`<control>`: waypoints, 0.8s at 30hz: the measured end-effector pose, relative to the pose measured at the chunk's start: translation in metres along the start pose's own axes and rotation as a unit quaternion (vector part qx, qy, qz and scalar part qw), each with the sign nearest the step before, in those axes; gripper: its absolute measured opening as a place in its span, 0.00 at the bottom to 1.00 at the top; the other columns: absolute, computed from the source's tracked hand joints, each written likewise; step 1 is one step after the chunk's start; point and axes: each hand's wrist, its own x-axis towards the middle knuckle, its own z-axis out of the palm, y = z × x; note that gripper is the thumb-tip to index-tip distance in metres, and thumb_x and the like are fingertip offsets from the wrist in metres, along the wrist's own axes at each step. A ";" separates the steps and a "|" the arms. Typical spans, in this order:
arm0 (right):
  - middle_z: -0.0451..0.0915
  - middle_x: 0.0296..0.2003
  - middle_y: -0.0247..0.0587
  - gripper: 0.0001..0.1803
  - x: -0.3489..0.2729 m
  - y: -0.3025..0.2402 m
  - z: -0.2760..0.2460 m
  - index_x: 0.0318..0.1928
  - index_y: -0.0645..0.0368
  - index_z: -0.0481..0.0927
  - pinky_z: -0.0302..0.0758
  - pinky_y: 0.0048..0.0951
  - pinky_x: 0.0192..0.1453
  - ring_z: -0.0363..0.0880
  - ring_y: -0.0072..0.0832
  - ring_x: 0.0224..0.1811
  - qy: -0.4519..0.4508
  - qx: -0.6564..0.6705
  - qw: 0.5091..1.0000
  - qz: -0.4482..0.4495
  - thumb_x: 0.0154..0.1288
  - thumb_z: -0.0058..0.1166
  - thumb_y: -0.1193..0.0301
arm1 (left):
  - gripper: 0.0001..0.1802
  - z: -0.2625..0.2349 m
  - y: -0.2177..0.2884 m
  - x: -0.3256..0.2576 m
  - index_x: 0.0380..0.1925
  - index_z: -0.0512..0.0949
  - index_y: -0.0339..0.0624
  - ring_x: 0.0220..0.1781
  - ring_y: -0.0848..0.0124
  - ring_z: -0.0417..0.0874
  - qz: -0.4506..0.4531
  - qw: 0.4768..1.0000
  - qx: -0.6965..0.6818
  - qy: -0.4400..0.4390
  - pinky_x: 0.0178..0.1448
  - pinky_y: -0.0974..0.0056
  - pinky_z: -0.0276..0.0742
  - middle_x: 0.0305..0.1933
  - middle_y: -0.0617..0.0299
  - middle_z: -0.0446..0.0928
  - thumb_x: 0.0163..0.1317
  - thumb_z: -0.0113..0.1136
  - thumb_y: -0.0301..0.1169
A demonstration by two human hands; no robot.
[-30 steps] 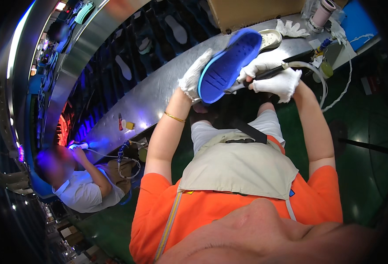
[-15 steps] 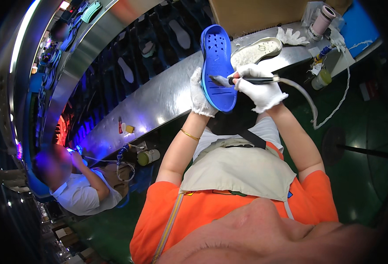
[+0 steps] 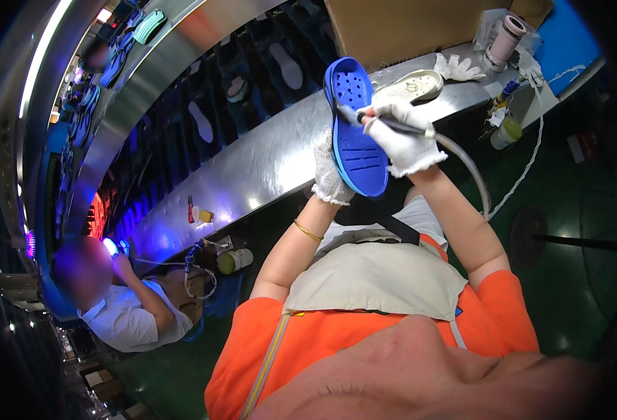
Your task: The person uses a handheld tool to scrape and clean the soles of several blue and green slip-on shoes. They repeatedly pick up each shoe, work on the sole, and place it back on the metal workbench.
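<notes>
A blue shoe sole (image 3: 362,155), with holes at its far part and slots at its near part, is held up over the bench edge. My left hand (image 3: 329,173), in a white fingertip-less-looking glove, grips its left side from beneath; most of those fingers are hidden. In my gloved right hand (image 3: 408,145) is a brush (image 3: 349,115) with a dark handle, held like a pen, with bare fingertips showing. Its pale bristles lie at the sole's inner left edge, below the holes. A clear tube (image 3: 471,168) runs from the handle's end.
Beyond my right hand, a cream shoe (image 3: 420,85) and loose white glove (image 3: 458,68) lie on the metal bench (image 3: 280,157). A cardboard box (image 3: 403,31), pink bottle (image 3: 506,42) and lidded jar (image 3: 507,133) stand nearby. At left sits a co-worker (image 3: 140,315) beside the line.
The sole has come slightly nearer me and to the right, turning a little. The brush has shifted from the sole's slotted part up to its left edge.
</notes>
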 end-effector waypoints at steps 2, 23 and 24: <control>0.81 0.31 0.36 0.05 0.000 -0.005 -0.005 0.35 0.63 0.79 0.75 0.22 0.42 0.79 0.19 0.33 -0.054 0.049 0.996 0.056 0.58 0.57 0.76 | 0.30 -0.001 0.004 0.004 0.61 0.62 0.40 0.55 0.58 0.76 -0.021 0.996 -0.049 -0.071 0.60 0.53 0.73 0.57 0.51 0.72 0.68 0.37 0.50; 0.80 0.31 0.41 0.10 0.032 -0.024 -0.038 0.33 0.59 0.78 0.75 0.29 0.42 0.79 0.37 0.34 -0.137 -0.196 0.920 -0.309 0.47 0.58 0.82 | 0.31 0.007 0.026 -0.001 0.56 0.68 0.39 0.46 0.59 0.81 0.023 0.985 0.172 0.015 0.49 0.55 0.81 0.49 0.50 0.76 0.66 0.39 0.53; 0.80 0.31 0.41 0.10 0.032 -0.030 -0.039 0.32 0.59 0.78 0.76 0.29 0.42 0.79 0.37 0.34 -0.157 -0.215 0.916 -0.301 0.47 0.57 0.81 | 0.32 0.012 0.031 -0.002 0.56 0.68 0.38 0.45 0.59 0.81 0.017 0.988 0.154 0.013 0.50 0.56 0.80 0.48 0.50 0.77 0.65 0.39 0.55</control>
